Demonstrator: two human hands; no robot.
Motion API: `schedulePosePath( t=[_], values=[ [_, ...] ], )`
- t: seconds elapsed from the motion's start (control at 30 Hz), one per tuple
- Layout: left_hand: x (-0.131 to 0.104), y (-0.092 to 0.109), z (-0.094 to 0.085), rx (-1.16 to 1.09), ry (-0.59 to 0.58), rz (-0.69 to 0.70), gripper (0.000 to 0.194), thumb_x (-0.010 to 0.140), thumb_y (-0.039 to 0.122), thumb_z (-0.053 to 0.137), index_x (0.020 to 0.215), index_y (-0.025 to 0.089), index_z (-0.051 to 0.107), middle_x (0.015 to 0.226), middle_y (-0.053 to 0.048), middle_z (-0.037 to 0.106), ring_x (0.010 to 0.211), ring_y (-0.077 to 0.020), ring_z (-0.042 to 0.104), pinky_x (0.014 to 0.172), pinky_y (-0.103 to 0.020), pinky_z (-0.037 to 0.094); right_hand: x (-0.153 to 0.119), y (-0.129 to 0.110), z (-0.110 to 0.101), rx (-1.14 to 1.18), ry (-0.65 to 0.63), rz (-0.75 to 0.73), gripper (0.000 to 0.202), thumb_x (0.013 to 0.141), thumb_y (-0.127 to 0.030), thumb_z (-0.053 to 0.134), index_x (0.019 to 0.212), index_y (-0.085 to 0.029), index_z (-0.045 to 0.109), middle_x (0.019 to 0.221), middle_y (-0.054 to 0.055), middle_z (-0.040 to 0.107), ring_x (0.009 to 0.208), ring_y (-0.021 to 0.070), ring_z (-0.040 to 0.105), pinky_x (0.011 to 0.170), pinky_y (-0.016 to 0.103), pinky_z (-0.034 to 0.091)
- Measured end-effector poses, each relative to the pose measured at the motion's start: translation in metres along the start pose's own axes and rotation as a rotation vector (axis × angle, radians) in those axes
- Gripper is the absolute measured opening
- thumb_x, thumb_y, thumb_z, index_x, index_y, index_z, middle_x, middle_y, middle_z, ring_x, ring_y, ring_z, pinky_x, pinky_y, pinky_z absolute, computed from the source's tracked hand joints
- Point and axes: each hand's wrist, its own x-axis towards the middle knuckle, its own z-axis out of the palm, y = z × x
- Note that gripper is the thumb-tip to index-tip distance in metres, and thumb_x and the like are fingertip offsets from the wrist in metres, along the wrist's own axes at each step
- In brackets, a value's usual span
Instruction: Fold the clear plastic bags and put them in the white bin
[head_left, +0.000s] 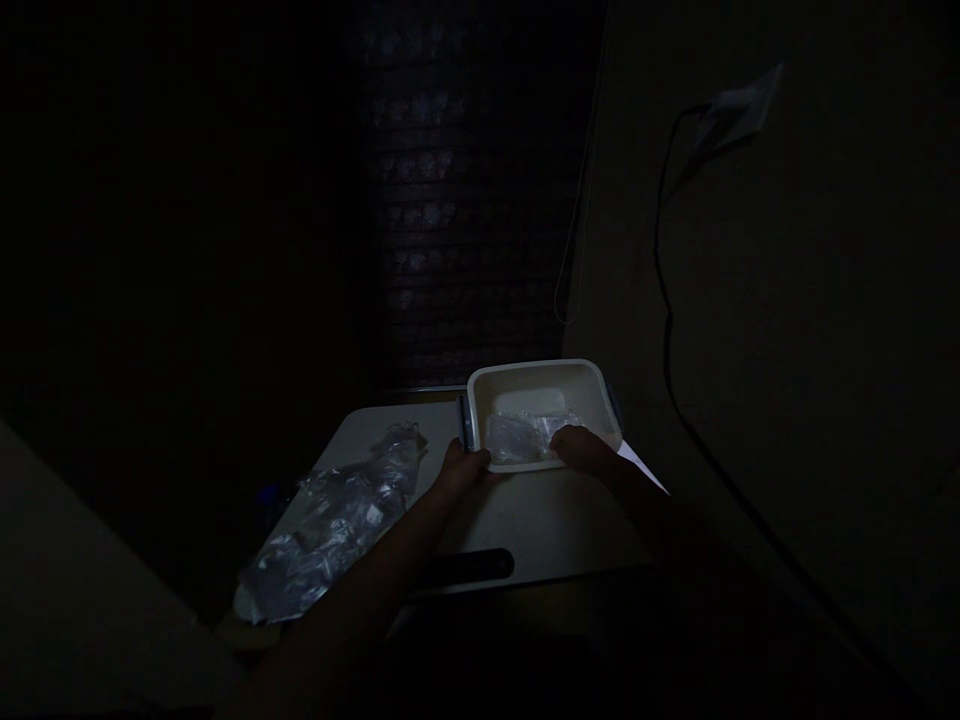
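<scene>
A white plastic box [544,368] with grey side clips stands tilted toward me on a pale table. My left hand [465,466] is closed on its near left corner, the thumb over the rim. Over the near rim reaches my right hand [581,450], fingers curled at a clear plastic packet [514,438] inside the box. Darkness hides the fingertips and what the packet contains. To the left, a heap of crinkled clear plastic bags [337,530] lies along the table.
The pale table [540,520] has a dark slot [472,567] near its front edge. A white sheet [643,466] shows right of the box. A black cable [667,330] hangs from a wall socket [742,108]. Behind is a dark window blind [427,215]. The room is very dim.
</scene>
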Motion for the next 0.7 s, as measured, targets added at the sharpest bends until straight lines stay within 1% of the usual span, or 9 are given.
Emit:
schedulePosePath(
  t=[0.07,0.13,0.2,0.33,0.47,0.53,0.6,0.63,0.7],
  values=[
    [0.002,0.001,0.000,-0.033,0.015,0.006,0.026,0.056,0.003,0.049,0.077,0.015,0.039,0.065,-0.001,0.051,0.052,-0.0116,0.054,0.047,-0.023,0.046,0.000,0.002,-0.007,0.011,0.025,0.064,0.025,0.070,-0.016,0.037,0.070,-0.017,0.062,0.081,0.006,0.062,0.078,0.0150,0.054,0.067,0.024,0.037],
    [0.005,0.002,0.001,-0.067,0.033,0.012,0.026,0.058,0.003,0.050,0.079,0.014,0.039,0.068,-0.002,0.052,0.053,-0.0112,0.054,0.049,-0.024,0.047,-0.002,0.004,-0.017,0.045,0.085,0.138,0.027,0.071,-0.018,0.034,0.077,-0.017,0.061,0.086,0.006,0.062,0.081,0.0145,0.054,0.070,0.024,0.036],
    [0.011,0.004,0.001,-0.104,0.041,0.021,0.025,0.060,0.004,0.050,0.081,0.014,0.040,0.068,-0.002,0.051,0.052,-0.0100,0.054,0.049,-0.023,0.047,-0.006,0.005,-0.025,0.081,0.135,0.179,0.029,0.073,-0.020,0.032,0.081,-0.018,0.060,0.088,0.005,0.062,0.081,0.0142,0.054,0.072,0.025,0.035],
    [0.024,0.008,0.002,-0.180,0.050,0.026,0.025,0.064,0.004,0.050,0.086,0.012,0.041,0.065,-0.001,0.051,0.047,-0.0074,0.052,0.048,-0.021,0.046,-0.016,0.003,-0.032,0.052,0.151,0.133,0.028,0.072,-0.020,0.033,0.080,-0.019,0.060,0.088,0.004,0.062,0.084,0.0156,0.053,0.079,0.031,0.029],
    [0.033,0.009,0.002,-0.307,0.106,0.022,0.039,0.068,0.008,0.052,0.102,0.011,0.034,0.065,-0.001,0.052,0.047,-0.0072,0.053,0.049,-0.020,0.046,-0.016,0.003,-0.027,0.009,0.200,0.029,0.027,0.072,-0.025,0.036,0.088,-0.019,0.057,0.093,0.004,0.060,0.089,0.0169,0.049,0.083,0.033,0.025],
    [0.034,0.008,-0.002,-0.321,0.114,0.029,0.043,0.069,0.013,0.052,0.107,0.011,0.030,0.065,0.000,0.051,0.049,-0.0084,0.055,0.051,-0.022,0.046,-0.012,0.006,-0.023,-0.009,0.222,-0.004,0.030,0.072,-0.024,0.035,0.093,-0.018,0.056,0.096,0.005,0.058,0.091,0.0170,0.047,0.084,0.032,0.024],
    [0.035,0.007,-0.010,-0.228,0.113,0.062,0.040,0.071,0.018,0.051,0.106,0.012,0.032,0.066,0.000,0.050,0.049,-0.0094,0.055,0.052,-0.025,0.046,-0.008,0.008,-0.020,-0.025,0.237,-0.014,0.032,0.073,-0.021,0.034,0.097,-0.018,0.054,0.099,0.005,0.057,0.093,0.0170,0.046,0.084,0.032,0.023],
    [0.036,0.006,-0.017,-0.129,0.115,0.104,0.037,0.071,0.019,0.050,0.104,0.013,0.035,0.066,0.000,0.050,0.050,-0.0098,0.055,0.053,-0.026,0.046,-0.006,0.009,-0.018,-0.035,0.245,-0.013,0.032,0.073,-0.021,0.034,0.098,-0.018,0.053,0.100,0.005,0.056,0.094,0.0171,0.045,0.085,0.032,0.023],
    [0.037,0.005,-0.035,0.178,0.109,0.260,0.026,0.070,0.019,0.048,0.096,0.014,0.045,0.068,-0.001,0.051,0.054,-0.0112,0.055,0.058,-0.028,0.045,-0.003,0.007,-0.016,-0.065,0.267,-0.003,0.034,0.073,-0.019,0.032,0.101,-0.018,0.052,0.102,0.006,0.054,0.096,0.0177,0.044,0.085,0.034,0.022]
  ],
)
